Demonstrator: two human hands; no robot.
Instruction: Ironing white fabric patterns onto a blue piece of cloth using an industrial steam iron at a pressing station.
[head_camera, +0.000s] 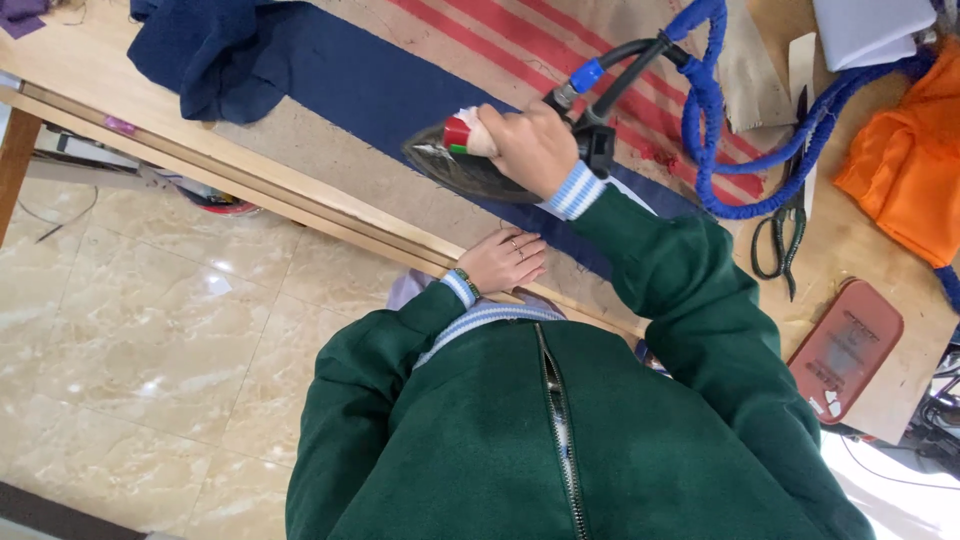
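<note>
The iron (470, 160) sits on the strip of cloth (370, 85) on the table (90, 70). The scissors (785, 225) lie at three o'clock from the iron. The flat pad (845, 350) lies at five o'clock from the scissors, near the table edge.

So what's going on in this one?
A person in a green zip jacket is ironing at a wooden work table. The right hand grips the handle of a dark iron that sits on a long strip of navy blue fabric. The left hand rests flat at the table's near edge, beside the strip. A blue-wrapped cord runs off from the iron. Scissors, orange cloth and a reddish iron rest lie further along the table.
</note>
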